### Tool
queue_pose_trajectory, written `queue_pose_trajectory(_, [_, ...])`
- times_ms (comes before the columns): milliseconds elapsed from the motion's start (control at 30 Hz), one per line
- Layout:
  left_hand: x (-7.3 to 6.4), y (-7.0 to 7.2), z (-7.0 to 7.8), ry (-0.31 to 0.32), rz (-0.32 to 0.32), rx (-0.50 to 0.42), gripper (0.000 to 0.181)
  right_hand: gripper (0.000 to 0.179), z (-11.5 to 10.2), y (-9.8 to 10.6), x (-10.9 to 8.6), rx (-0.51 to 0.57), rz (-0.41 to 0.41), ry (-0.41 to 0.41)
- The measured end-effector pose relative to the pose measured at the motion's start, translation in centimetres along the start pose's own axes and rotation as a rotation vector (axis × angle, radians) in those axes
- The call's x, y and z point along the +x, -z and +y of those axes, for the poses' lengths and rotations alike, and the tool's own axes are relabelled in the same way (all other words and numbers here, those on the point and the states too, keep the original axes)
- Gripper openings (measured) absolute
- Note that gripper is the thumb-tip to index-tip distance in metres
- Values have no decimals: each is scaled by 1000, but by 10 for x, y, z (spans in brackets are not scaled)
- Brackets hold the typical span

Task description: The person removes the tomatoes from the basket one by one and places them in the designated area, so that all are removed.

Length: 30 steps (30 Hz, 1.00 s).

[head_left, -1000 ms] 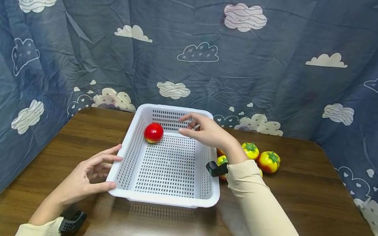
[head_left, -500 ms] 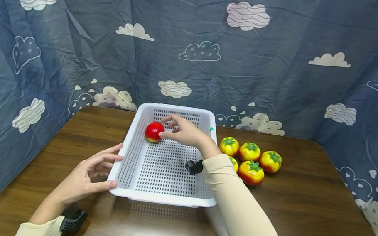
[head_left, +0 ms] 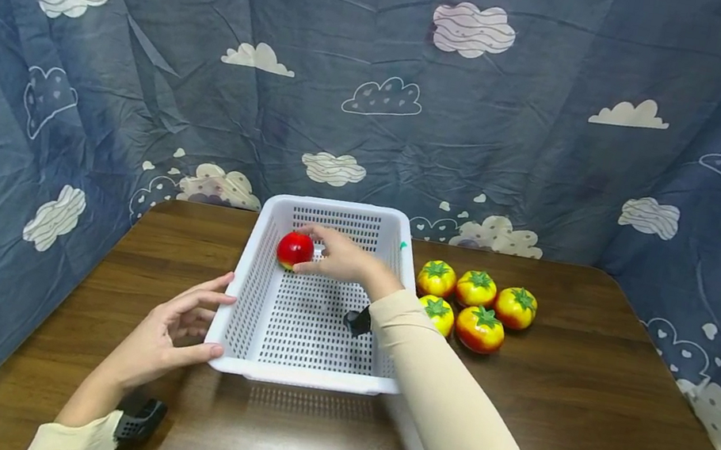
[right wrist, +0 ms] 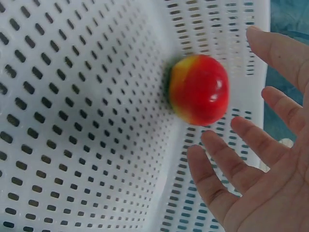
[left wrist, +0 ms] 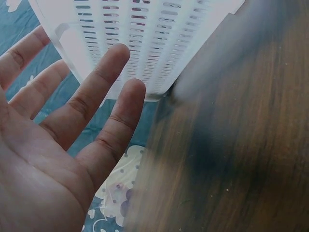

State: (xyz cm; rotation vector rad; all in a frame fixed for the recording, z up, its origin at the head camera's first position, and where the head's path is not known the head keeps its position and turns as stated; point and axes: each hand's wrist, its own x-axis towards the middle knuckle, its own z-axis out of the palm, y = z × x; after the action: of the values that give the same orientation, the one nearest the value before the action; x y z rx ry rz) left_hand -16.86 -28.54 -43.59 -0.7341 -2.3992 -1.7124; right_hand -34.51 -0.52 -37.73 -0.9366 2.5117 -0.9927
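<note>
A white perforated plastic basket [head_left: 312,377] stands on the table. One red tomato [head_left: 294,250] lies in it, against the far left side, with a little yellow at its lower edge. My right hand [head_left: 343,258] reaches into the basket just right of the tomato, thumb nearer me and fingers at the far side. In the right wrist view the fingers [right wrist: 253,140] are spread, and the tomato [right wrist: 200,89] sits just beyond their tips. At the basket's front left corner, my left hand [head_left: 162,339] touches the rim with thumb and fingertips, fingers [left wrist: 89,92] extended.
Several yellow-red tomatoes [head_left: 480,329] with green leafy tops sit grouped on the brown wooden table [head_left: 591,394], right of the basket. A blue curtain [head_left: 374,147] with cloud prints hangs behind and along both sides. Black wrist straps show on both arms.
My right hand has moved left across the basket and down to the tomato's right side. The yellow-red tomatoes that the arm partly covered now show. My left hand keeps its place at the rim.
</note>
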Motion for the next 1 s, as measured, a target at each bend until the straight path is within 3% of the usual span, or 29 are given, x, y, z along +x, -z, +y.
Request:
queue_pose_trajectory(367, [1, 1, 1, 27, -3, -3, 59, 79, -1, -10, 7, -101, -62, -17])
queue_pose_trajectory(1000, [1, -1, -1, -20, -13, -30, 59, 83, -2, -17, 10, -161, -38, -113])
